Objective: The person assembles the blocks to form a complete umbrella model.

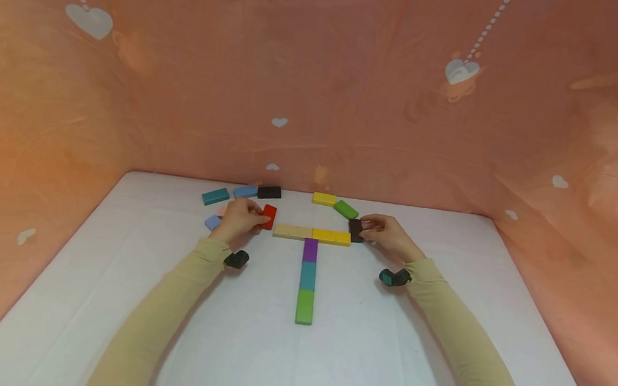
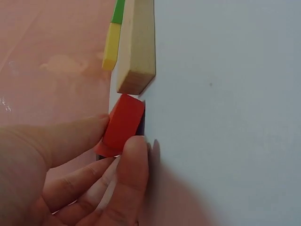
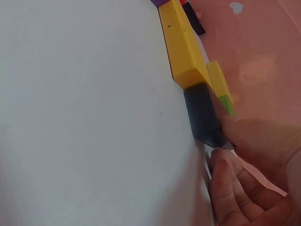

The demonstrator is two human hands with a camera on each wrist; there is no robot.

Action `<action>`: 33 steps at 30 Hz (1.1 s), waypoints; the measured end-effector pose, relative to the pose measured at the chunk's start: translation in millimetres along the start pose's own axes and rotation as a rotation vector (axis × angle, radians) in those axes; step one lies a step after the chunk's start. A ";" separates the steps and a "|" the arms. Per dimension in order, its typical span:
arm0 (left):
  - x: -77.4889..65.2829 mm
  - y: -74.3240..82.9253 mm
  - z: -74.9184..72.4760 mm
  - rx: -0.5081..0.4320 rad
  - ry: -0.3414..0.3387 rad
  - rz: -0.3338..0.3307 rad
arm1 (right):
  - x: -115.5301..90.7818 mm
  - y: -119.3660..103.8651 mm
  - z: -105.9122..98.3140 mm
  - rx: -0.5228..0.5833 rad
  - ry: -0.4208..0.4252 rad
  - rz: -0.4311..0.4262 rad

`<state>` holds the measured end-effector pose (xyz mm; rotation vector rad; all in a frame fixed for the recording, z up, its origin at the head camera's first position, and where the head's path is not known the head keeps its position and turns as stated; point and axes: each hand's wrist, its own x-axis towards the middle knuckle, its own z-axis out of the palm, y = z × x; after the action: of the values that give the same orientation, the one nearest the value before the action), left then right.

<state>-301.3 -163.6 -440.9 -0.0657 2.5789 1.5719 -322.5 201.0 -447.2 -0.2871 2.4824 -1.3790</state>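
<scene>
Tan sleeves (image 1: 143,325) are seen at bottom; near the frame's centre, fingertips are clamped on a red block (image 1: 269,217) by the left hand (image 1: 238,217), on a black block (image 1: 355,231) by the right hand (image 1: 389,234).

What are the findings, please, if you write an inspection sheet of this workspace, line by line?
Surface: white table.
Job's things: tan block and yellow block form a row; purple block, teal block and green block form a column toward the person.
Clutter: loose blocks: rear teal block, blue block, rear black block, rear yellow block, rear green block; lilac block, partly hidden.
Hands: left hand pinches red block near the row's tan end; right hand holds black block close to its yellow end.
Cables: nothing seen.
Surroundings: orange-pink cloth with white hearts, behind and at both sides.
</scene>
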 end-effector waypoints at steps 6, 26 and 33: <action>-2.6 -1.1 -0.6 0.015 0.000 0.017 | -0.7 0.2 -0.1 -0.004 0.001 0.008; -4.5 0.6 -1.6 -0.044 -0.035 -0.024 | -0.7 -1.1 1.2 0.007 -0.007 -0.006; -4.3 1.1 -0.6 -0.034 -0.037 -0.026 | 1.0 0.1 0.0 0.013 -0.010 -0.019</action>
<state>-297.2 -163.7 -439.1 -0.0722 2.5135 1.5929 -323.5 200.8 -447.4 -0.3146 2.4677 -1.3979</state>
